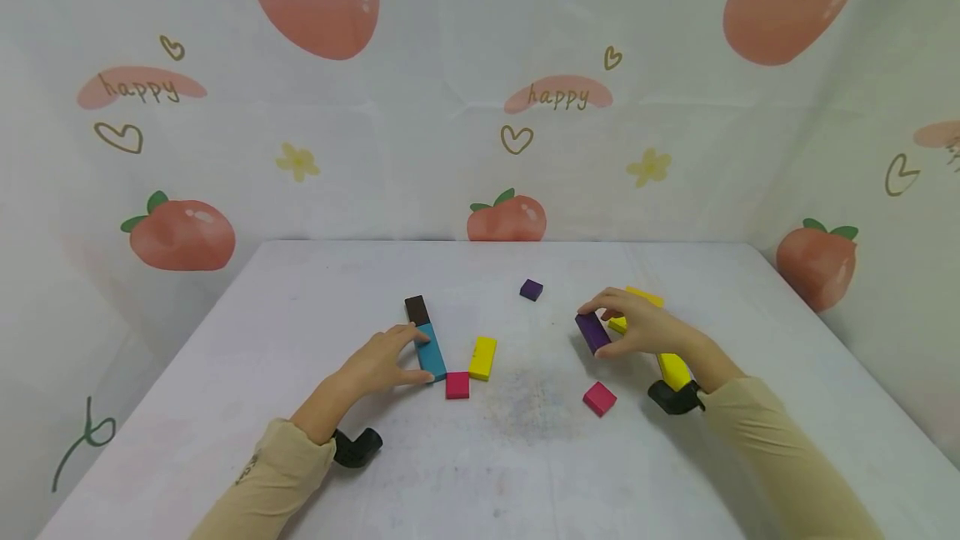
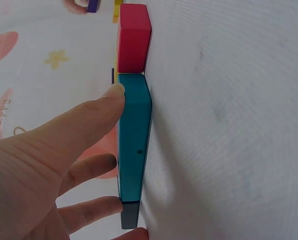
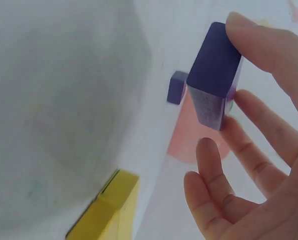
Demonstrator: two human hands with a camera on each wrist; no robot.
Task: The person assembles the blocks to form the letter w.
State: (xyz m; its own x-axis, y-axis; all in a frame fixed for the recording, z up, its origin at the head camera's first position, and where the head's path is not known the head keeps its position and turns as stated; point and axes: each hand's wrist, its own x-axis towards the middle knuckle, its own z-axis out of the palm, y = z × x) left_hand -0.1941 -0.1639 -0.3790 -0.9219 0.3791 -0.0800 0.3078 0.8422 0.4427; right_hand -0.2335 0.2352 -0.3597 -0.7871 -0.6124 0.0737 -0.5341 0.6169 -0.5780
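Left hand (image 1: pixel 382 365) lies low on the white table (image 1: pixel 525 457), fingers nearly straight, thumb and fingertips set against the teal block (image 1: pixel 432 352). No curl round it; contact only. In the left wrist view the thumb tip (image 2: pixel 116 92) presses the teal block's side near its end. The teal block lies flat, left of table centre, end to end with a dark brown block (image 1: pixel 417 309) on its far side and touching a pink cube (image 1: pixel 457 385) at its near end (the joint shows plainly from the wrist camera). A yellow block (image 1: pixel 483 357) lies just beside, to the right, apart from the teal one.

Right hand (image 1: pixel 637 327) pinches a long purple block (image 1: pixel 593 332) between thumb and fingertips, right of centre. Whether the block touches the table or is raised just off it, cannot tell. In the right wrist view the remaining fingers (image 3: pixel 218 200) stay loosely spread below the block.

A small purple cube (image 1: pixel 531 289) sits farther back, well apart from both hands. A second pink cube (image 1: pixel 599 398) lies near the right wrist. Yellow pieces (image 1: pixel 672 369) lie behind and under the right hand, partly hidden.
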